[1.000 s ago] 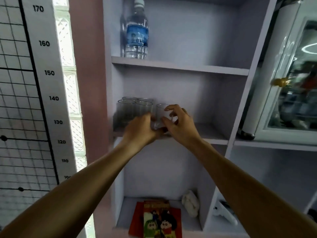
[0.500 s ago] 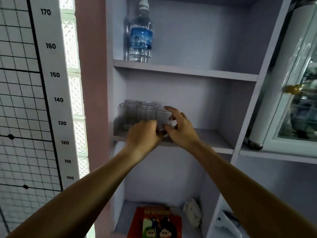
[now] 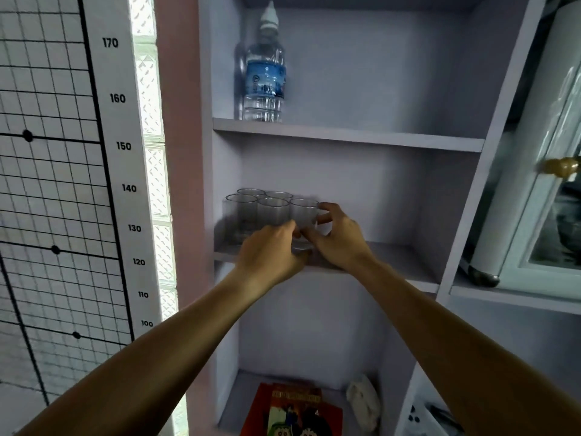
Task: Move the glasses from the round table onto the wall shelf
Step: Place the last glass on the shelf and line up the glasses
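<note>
Several clear glasses [image 3: 241, 209] stand in two rows at the left of the middle wall shelf [image 3: 393, 258]. One more clear glass [image 3: 303, 212] is at the right end of the front row, low over the shelf board. My right hand [image 3: 338, 242] wraps its thumb and fingers around that glass's right side. My left hand [image 3: 270, 254] touches its lower left side with the fingertips. The bottom of the glass is hidden behind my fingers. The round table is out of view.
A water bottle [image 3: 265, 78] stands on the shelf above. Below lie red comic books [image 3: 295, 410] and a white cloth [image 3: 364, 401]. A height chart [image 3: 121, 146] hangs at the left. A glass cabinet door with a brass knob [image 3: 562, 166] is at the right.
Both hands have stayed around the rightmost glass at the same spot on the shelf. Only my view has shifted a little, with the shelf now nearer the middle.
</note>
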Available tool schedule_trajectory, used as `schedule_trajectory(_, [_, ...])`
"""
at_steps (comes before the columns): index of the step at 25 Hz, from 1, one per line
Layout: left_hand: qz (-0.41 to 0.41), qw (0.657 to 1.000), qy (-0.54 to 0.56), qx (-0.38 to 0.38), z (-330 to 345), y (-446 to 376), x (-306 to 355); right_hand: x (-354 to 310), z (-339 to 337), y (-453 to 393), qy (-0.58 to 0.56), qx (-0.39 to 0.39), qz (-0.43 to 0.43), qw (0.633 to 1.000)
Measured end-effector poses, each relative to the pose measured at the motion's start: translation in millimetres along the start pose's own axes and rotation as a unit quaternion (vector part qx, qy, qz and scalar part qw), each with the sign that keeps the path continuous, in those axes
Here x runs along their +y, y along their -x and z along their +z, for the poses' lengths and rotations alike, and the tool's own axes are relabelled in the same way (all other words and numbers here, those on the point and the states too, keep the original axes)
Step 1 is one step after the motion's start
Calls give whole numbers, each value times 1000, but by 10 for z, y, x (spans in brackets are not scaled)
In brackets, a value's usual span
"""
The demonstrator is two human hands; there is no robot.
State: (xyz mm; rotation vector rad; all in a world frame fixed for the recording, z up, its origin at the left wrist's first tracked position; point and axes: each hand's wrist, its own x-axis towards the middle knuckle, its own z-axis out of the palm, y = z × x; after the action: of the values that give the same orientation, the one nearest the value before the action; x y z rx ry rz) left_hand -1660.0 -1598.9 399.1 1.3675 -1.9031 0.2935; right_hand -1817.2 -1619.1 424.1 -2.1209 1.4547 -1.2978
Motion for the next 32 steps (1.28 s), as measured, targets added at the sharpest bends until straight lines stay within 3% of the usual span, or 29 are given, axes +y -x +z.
schedule_trajectory(24, [-29, 998, -57, -10, 65, -111, 64, 270, -4, -213, 28, 20, -18, 999])
schedule_trajectory(28, [-25, 1000, 10, -6, 20, -68, -20, 256, 6, -183, 69, 38, -76, 994])
schedule_trajectory(32, [-58, 997, 41, 42, -131, 25, -248, 192, 75, -144, 54, 49, -196, 978])
